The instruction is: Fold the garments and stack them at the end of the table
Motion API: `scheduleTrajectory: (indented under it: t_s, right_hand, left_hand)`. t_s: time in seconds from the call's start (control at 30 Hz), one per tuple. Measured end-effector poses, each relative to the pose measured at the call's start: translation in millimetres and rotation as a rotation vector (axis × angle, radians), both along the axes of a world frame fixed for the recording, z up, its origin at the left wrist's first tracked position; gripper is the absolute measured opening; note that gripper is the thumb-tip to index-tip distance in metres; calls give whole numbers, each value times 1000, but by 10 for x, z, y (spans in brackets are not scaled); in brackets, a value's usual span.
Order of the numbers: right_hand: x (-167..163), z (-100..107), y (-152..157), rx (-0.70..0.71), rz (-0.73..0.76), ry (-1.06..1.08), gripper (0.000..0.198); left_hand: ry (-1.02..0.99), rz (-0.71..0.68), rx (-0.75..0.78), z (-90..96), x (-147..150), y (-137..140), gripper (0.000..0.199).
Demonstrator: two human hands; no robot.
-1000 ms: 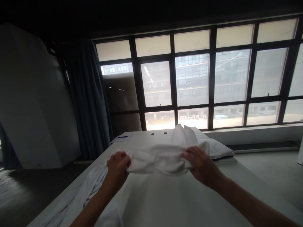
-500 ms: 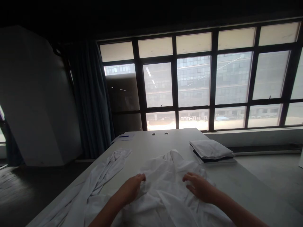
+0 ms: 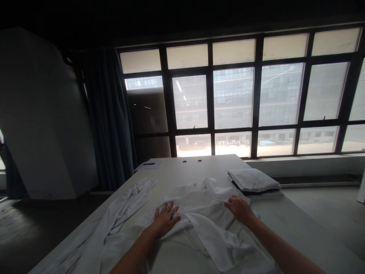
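Observation:
A crumpled white garment [image 3: 199,207] lies spread on the white table in front of me, its loose folds running toward the near edge. My left hand [image 3: 165,220] rests on its left part, fingers spread and palm down. At the right side, my right hand [image 3: 240,208] has its fingers curled on the cloth, and a crease runs from the fingertips toward the middle. The fingertips of that hand are partly hidden. To the left, a second bunched white cloth [image 3: 114,217] stretches along the table's left side.
A folded white cloth [image 3: 252,179] lies on something dark at the table's right edge. Toward the far left corner is a paper with a blue pen [image 3: 148,164]. Two round holes mark the far end of the table [image 3: 216,164]. Windows and a dark blue curtain [image 3: 110,114] stand behind.
My left hand has turned palm down and spread onto the garment. My right hand has moved slightly up and right and closed on the cloth. The garment lies flatter and wider.

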State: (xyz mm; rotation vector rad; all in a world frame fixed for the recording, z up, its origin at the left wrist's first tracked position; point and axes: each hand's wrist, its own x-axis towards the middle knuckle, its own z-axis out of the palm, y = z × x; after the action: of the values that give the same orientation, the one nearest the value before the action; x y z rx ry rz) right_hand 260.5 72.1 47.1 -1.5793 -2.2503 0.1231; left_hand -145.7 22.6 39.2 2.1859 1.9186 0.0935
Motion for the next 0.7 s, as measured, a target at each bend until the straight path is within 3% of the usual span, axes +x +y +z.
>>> scheduleTrajectory:
  t_s: [0.13,0.27,0.33,0.4,0.53,0.63,0.7]
  right_hand:
    - [135,113,-42,5,107,70,32]
    - [243,29,-172,-160,261,54,42]
    - [250,-59,-208,-215,242,1,49]
    - [229,-144,-210,-230,177,-60,51]
    - [166,-242,-138,-240,47,-123,53]
    - [143,-263,-78,-248,-14,-135,53]
    - [132,-268,-49,-245,-33,-139,50]
  left_hand:
    - [-17,-20,129,70,38,-24,55]
    - [-47,-214,164,105,296,-158,57]
    - [-56,-303,155,134,458,-249,72]
    - [-54,-350,159,217,596,-342,62]
    - [-64,-364,242,617,700,-567,16]
    - [-205,-370,217,1013,619,-815,21]
    - [-304,-397,9,1210,522,-976,26]
